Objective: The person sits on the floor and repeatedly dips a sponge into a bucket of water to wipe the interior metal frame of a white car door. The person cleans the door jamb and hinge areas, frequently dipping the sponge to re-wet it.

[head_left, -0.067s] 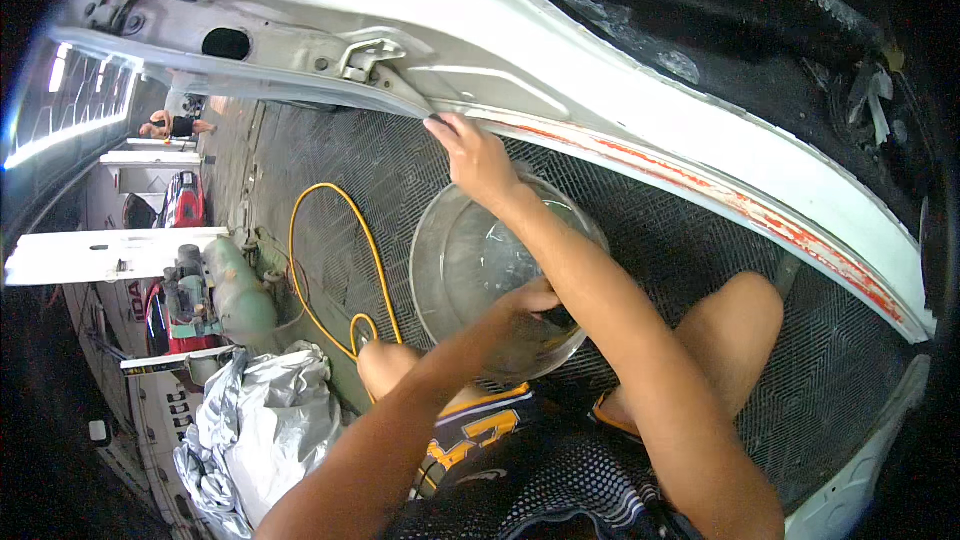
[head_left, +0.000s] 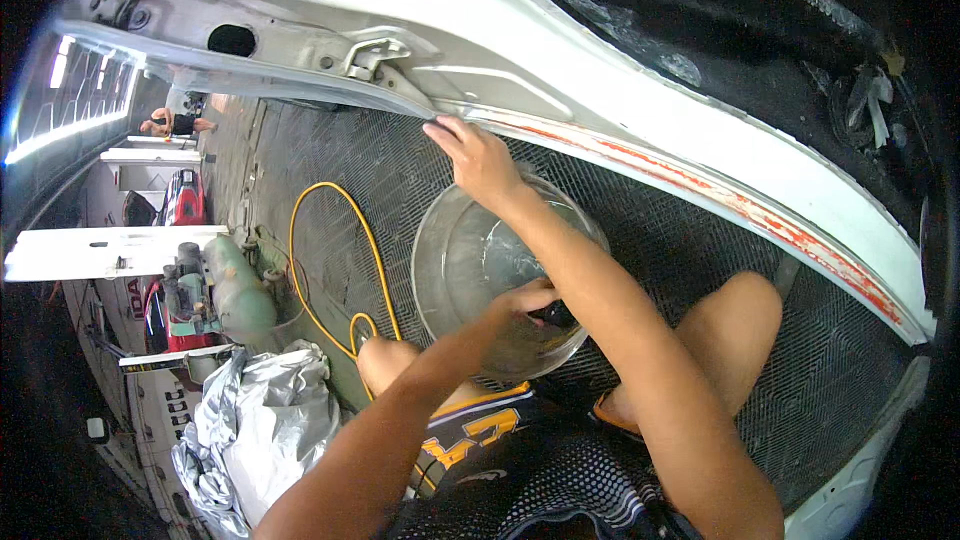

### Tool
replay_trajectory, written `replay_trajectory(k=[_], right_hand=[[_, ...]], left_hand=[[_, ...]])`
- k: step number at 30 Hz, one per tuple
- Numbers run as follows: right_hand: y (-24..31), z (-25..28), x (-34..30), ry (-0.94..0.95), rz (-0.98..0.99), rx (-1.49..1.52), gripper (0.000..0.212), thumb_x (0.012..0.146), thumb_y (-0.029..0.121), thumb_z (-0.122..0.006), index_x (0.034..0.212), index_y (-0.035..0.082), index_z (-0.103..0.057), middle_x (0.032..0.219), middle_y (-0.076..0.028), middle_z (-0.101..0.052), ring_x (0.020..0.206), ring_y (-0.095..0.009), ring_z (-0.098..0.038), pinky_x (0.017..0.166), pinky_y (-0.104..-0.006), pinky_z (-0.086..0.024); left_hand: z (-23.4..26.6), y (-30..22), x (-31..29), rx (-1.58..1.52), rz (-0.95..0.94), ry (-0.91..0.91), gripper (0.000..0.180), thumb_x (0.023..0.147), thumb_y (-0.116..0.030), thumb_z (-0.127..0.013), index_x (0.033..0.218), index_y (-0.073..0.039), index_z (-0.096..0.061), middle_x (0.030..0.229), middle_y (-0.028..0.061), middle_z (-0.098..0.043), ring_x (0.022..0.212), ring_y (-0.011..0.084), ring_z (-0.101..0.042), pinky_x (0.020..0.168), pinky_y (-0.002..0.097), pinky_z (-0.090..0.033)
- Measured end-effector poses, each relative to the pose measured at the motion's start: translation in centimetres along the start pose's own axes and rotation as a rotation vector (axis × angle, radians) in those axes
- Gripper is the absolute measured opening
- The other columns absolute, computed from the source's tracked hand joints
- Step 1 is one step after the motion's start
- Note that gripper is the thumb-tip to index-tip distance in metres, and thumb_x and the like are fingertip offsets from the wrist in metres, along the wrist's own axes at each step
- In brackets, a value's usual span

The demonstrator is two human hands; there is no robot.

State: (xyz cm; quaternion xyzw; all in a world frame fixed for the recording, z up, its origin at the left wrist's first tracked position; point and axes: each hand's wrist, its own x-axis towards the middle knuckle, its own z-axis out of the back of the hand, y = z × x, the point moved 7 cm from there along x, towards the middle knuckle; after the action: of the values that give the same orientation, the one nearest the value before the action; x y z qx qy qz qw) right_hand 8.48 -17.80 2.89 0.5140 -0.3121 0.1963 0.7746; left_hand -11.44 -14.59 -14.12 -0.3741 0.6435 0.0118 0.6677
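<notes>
From my seat I count two hands. The right hand (head_left: 482, 162) has its fingers narrow, close together at the edge of one white car panel (head_left: 620, 70); whether they pinch it I can't tell. The left hand (head_left: 530, 298) is inside one clear bucket (head_left: 445, 260), against one black thing (head_left: 553, 315); its grip is partly hidden, so I can't tell if it holds it. The bucket sits between two knees (head_left: 752, 305), near one yellow hose (head_left: 378, 250) and one green tank (head_left: 238, 285).
</notes>
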Motion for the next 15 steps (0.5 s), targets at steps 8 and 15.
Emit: replay_trajectory(k=[8,15], right_hand=[[0.9,-0.1,0.2,-0.037,0.147,-0.022,0.046,0.089,0.002,-0.063,0.135,0.007,-0.061,0.127,-0.016,-0.065,0.105,-0.032,-0.07,0.085,-0.0423,-0.059],[-2.0,1.8,1.9,-0.34,-0.21,0.359,0.019,0.098,0.006,-0.063,0.113,0.005,-0.074,0.102,-0.016,-0.076,0.088,-0.032,-0.075,0.075,-0.0395,-0.057]], left_hand=[[-0.6,0.3,-0.7,-0.129,-0.061,-0.165,0.078,0.091,-0.049,-0.072,0.15,-0.003,-0.05,0.16,0.0169,-0.043,0.15,0.0309,-0.035,0.124,0.0422,-0.026],[-0.3,1.6,-6.5,-0.202,-0.009,-0.15,0.053,0.076,-0.029,-0.085,0.119,-0.003,-0.068,0.124,0.0107,-0.067,0.115,0.0234,-0.06,0.102,0.0352,-0.046]])
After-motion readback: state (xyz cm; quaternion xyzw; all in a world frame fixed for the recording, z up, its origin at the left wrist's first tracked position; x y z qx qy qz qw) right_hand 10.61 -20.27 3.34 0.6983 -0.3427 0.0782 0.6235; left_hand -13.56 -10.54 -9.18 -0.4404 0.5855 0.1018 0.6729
